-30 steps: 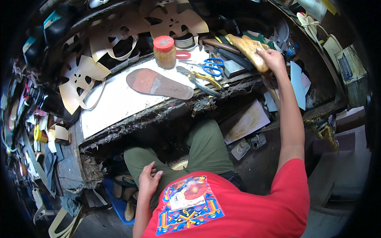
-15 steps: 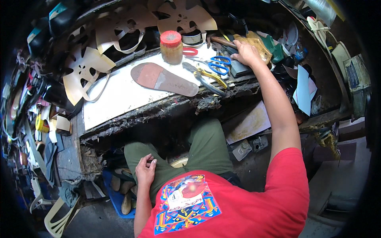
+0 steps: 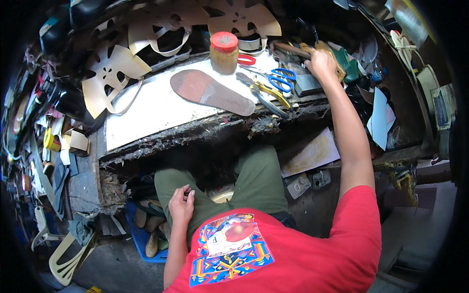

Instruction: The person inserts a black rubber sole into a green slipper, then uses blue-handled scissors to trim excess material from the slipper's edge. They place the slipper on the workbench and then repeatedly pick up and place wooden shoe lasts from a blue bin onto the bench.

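My right hand (image 3: pixel 322 64) reaches to the far right of the bench, over a tan-brown piece (image 3: pixel 338 62) and by the end of a wooden handle (image 3: pixel 293 49). Its fingertips are hidden, so I cannot tell if it grips anything. Resting on my thigh, my left hand (image 3: pixel 181 205) is empty, its fingers loosely bent and slightly apart. A brown shoe sole (image 3: pixel 212 93) lies flat on the white board (image 3: pixel 141 115). Beside it are yellow-and-dark pliers (image 3: pixel 264 94), blue-handled scissors (image 3: pixel 282 80) and a red-lidded jar (image 3: pixel 224 52).
Cut tan leather shapes (image 3: pixel 110 75) line the bench's back and left. Clutter crowds both sides, with green pieces (image 3: pixel 347 66) and a light blue sheet (image 3: pixel 377 117) at right. A blue crate (image 3: pixel 141 239) stands below left. The bench's front edge (image 3: pixel 195 134) is ragged.
My right hand has moved slightly farther into the clutter, its fingers now bent downward. The view has shifted, so the bench things appear farther right. My left hand stays on my thigh.
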The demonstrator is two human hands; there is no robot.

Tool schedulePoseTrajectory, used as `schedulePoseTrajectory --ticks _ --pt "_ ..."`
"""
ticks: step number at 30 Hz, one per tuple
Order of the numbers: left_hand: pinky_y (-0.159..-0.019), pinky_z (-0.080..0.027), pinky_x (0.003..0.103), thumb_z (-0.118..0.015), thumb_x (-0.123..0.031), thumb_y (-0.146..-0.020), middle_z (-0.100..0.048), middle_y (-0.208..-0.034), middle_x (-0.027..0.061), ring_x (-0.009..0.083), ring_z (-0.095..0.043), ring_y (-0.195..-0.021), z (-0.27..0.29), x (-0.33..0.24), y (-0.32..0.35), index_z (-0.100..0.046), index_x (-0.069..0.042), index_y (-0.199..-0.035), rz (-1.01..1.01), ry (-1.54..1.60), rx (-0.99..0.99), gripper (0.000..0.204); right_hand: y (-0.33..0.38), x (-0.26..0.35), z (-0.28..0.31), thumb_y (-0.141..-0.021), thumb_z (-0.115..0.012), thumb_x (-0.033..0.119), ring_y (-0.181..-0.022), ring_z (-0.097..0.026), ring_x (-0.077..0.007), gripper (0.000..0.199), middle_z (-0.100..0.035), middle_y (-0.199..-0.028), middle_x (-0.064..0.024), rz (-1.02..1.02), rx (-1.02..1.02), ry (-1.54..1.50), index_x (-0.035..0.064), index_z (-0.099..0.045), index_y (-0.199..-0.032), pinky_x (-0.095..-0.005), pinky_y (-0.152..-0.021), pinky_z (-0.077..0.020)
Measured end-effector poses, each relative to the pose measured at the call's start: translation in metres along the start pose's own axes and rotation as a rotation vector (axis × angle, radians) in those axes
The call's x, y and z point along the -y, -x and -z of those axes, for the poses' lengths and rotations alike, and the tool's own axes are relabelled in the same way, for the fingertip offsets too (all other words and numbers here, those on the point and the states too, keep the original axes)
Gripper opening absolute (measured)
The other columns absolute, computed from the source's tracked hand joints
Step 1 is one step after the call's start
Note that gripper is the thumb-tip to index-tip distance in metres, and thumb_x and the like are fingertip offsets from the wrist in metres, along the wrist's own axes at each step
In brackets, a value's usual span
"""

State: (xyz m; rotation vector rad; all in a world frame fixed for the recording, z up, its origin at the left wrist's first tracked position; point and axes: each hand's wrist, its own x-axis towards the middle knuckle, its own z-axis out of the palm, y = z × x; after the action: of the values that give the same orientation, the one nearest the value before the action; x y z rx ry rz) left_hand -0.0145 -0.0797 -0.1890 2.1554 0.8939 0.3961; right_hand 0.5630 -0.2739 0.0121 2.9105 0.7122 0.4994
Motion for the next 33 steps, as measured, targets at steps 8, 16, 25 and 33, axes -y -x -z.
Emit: schedulePoseTrajectory --ticks 8,16,25,33 --pt "-0.068 -0.056 0.036 -0.077 -0.014 -0.090 -0.074 -0.098 0.0098 0.0214 -0.070 -0.068 -0.006 -0.003 0.000 -0.074 -0.004 -0.113 -0.026 -0.098 -0.029 0.025 0.049 0.098 0.009 -0.089 -0.071 0.031 -0.110 -0.068 -0.0340 0.036 -0.073 -0.111 -0.0165 0.505 0.027 -0.202 0.0087 -0.075 -0.117 -0.0489 -0.095 -0.0556" --pt "-0.068 -0.056 0.037 -0.077 -0.014 -0.090 -0.073 -0.097 0.0099 0.0224 -0.070 -0.069 -0.003 0.002 0.003 -0.074 -0.004 -0.112 -0.014 -0.062 -0.043 0.024 0.033 0.082 0.008 -0.085 -0.070 0.019 -0.112 -0.069 -0.0366 0.028 -0.073 -0.110 -0.0190 0.287 -0.012 -0.181 0.0037 -0.076 -0.107 -0.0502 -0.096 -0.0552" --pt "-0.065 -0.056 0.036 -0.078 -0.015 -0.089 -0.073 -0.094 0.0095 0.0237 -0.069 -0.065 -0.011 -0.006 -0.003 -0.075 -0.005 -0.109 -0.076 -0.093 -0.044 0.022 0.025 0.092 -0.007 -0.088 -0.068 0.027 -0.120 -0.066 -0.0431 0.049 -0.068 -0.126 -0.0283 0.044 0.236 -0.240 0.0040 -0.067 -0.130 -0.0500 -0.104 -0.0524" --pt "-0.065 -0.056 0.037 -0.078 -0.015 -0.089 -0.073 -0.093 0.0100 0.0246 -0.070 -0.067 -0.006 -0.002 0.001 -0.076 -0.006 -0.108 -0.028 -0.090 -0.061 0.021 0.034 0.070 0.049 -0.075 -0.071 0.027 -0.111 -0.072 -0.0355 0.056 -0.075 -0.118 -0.0212 0.179 0.253 -0.228 0.0127 -0.073 -0.130 -0.0457 -0.099 -0.0552"
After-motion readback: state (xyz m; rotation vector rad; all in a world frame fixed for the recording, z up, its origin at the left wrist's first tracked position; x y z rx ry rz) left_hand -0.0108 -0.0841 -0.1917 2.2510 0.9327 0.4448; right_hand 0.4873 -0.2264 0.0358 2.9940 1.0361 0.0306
